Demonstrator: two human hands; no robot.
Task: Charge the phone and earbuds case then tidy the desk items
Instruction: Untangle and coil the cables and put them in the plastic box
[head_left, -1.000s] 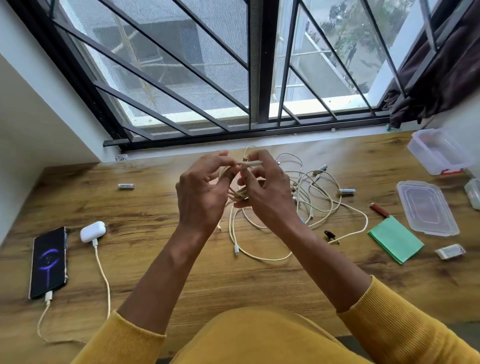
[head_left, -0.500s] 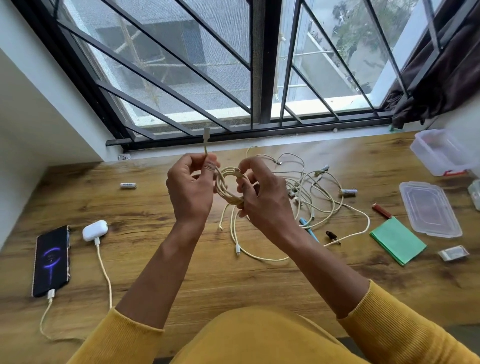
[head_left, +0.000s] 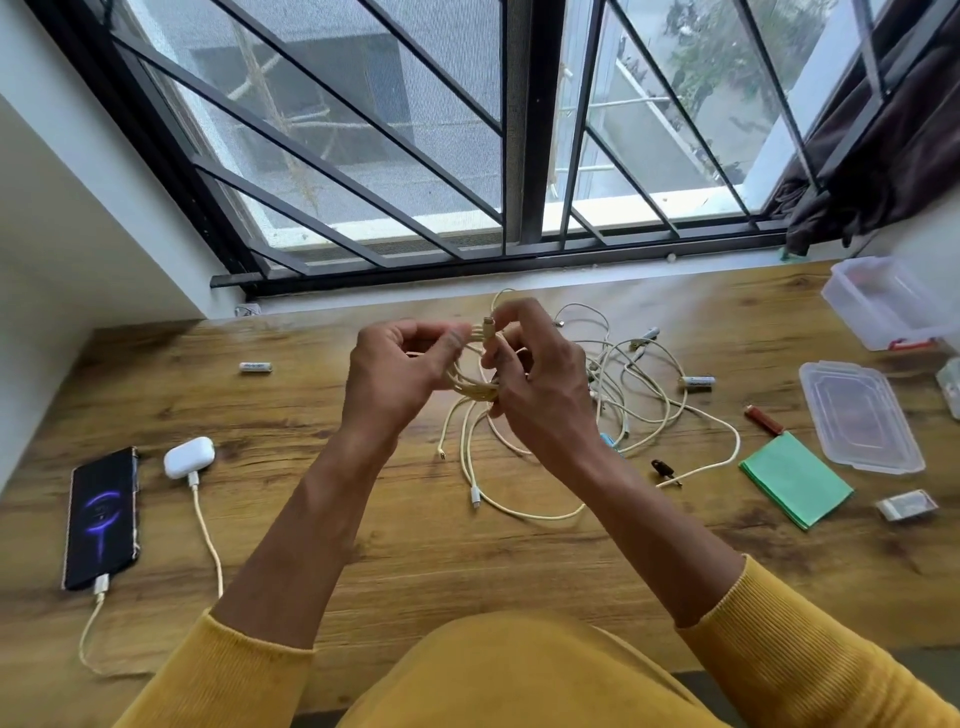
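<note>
Above the middle of the wooden desk (head_left: 363, 519), my left hand (head_left: 395, 379) and my right hand (head_left: 535, 384) hold a small coil of cream cable (head_left: 470, 382) between them. My right fingers pinch the cable's plug end at the top of the coil. More loose cream cables (head_left: 639, 405) lie tangled on the desk behind and below. At the far left a black phone (head_left: 101, 517) lies with its screen lit and a cable plugged in. A white earbuds case (head_left: 189, 457) beside it also has a cable plugged in.
Two batteries (head_left: 255, 367) (head_left: 697, 383) lie on the desk. On the right are a clear lid (head_left: 860, 415), an open clear box (head_left: 888, 301), a green pad (head_left: 795, 480), a red-brown stick (head_left: 763, 420), a small black clip (head_left: 662, 467) and a small packet (head_left: 906, 505). A barred window runs behind.
The loose plug end that stuck up from my left hand has been brought over to the coil, and my right fingers now pinch it. Both hands stayed over the desk's middle.
</note>
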